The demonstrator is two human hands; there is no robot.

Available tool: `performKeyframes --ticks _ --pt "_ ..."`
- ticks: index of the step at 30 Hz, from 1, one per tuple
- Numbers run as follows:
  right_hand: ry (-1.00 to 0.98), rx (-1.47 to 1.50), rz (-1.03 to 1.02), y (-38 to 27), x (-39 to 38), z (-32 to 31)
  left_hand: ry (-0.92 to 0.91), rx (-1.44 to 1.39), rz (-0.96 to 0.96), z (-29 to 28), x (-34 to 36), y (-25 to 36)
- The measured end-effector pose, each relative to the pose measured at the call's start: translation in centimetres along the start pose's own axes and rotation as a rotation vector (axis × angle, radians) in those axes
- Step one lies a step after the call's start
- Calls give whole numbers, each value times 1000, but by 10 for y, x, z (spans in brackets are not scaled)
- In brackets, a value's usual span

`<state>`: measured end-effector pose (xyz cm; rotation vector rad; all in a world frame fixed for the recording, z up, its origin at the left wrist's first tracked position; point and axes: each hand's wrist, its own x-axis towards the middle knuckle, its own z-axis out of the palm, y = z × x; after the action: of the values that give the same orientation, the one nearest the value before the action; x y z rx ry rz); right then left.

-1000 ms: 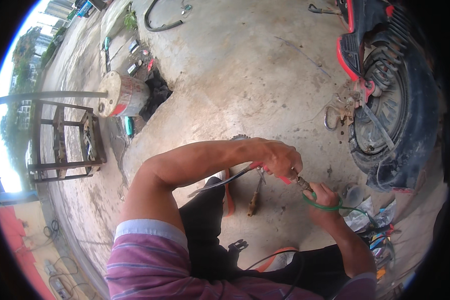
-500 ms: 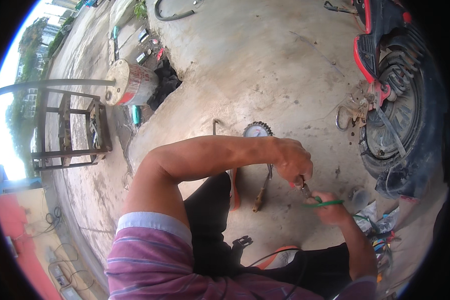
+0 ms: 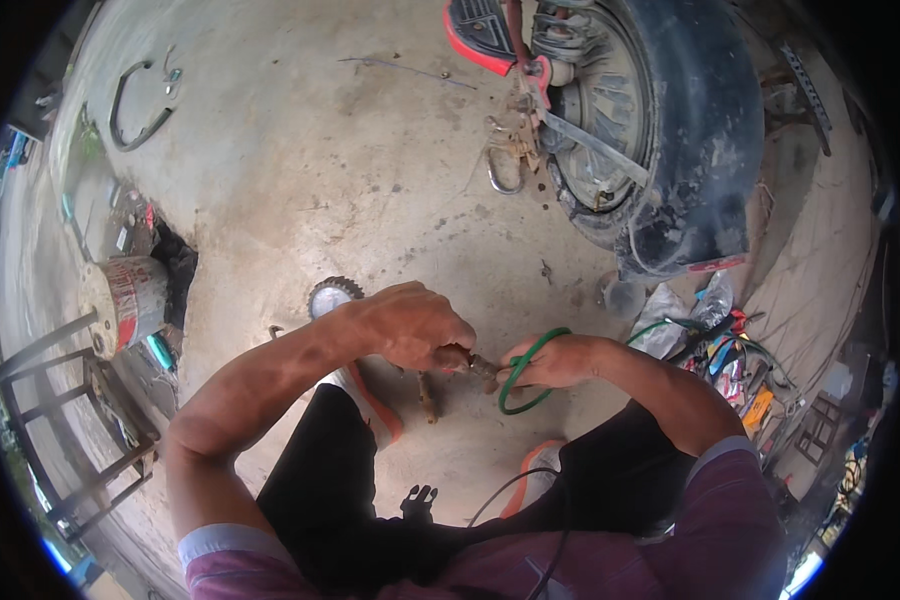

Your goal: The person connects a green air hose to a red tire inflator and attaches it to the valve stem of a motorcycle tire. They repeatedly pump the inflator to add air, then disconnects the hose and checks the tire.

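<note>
My left hand [image 3: 415,325] is closed, its fingers wrapped round one end of a metal fitting [image 3: 483,367]. My right hand [image 3: 560,360] faces it and grips the fitting's other side, together with a green hose [image 3: 522,378] that loops round the fingers. What sits inside the left fist is mostly hidden, though a reddish bit shows at its edge. Just past my left forearm is a round pressure gauge [image 3: 333,295] with a black ribbed rim. Below the left hand, a tool with a brown handle [image 3: 428,398] lies on the concrete, partly covered.
A muddy motorbike wheel [image 3: 610,110] stands ahead to the right. Plastic bags [image 3: 665,318] and a colourful pile of packets [image 3: 740,365] lie at right. To the left are a drum [image 3: 135,300], a metal frame [image 3: 90,420] and a curved black rubber piece [image 3: 120,110].
The view has swung right, so the floor and wheel sit further left. Both hands stay at the fitting, and the green hose now shows as a wider loop by my right hand.
</note>
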<state>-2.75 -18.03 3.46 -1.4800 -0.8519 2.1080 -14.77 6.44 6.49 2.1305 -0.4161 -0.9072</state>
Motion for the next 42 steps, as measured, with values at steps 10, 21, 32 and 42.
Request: performKeyframes --ticks 10,21,32,42 --pt "539 -653 -341 29 9 24 -128 -67 -227 -18 16 3" --pt "254 -150 -93 11 -3 1 -37 173 -111 -19 14 4" --pt "513 -595 -326 30 12 10 -63 89 -184 -25 19 6" --pt "361 -244 -105 24 10 -1 -29 123 -144 -16 22 -1"
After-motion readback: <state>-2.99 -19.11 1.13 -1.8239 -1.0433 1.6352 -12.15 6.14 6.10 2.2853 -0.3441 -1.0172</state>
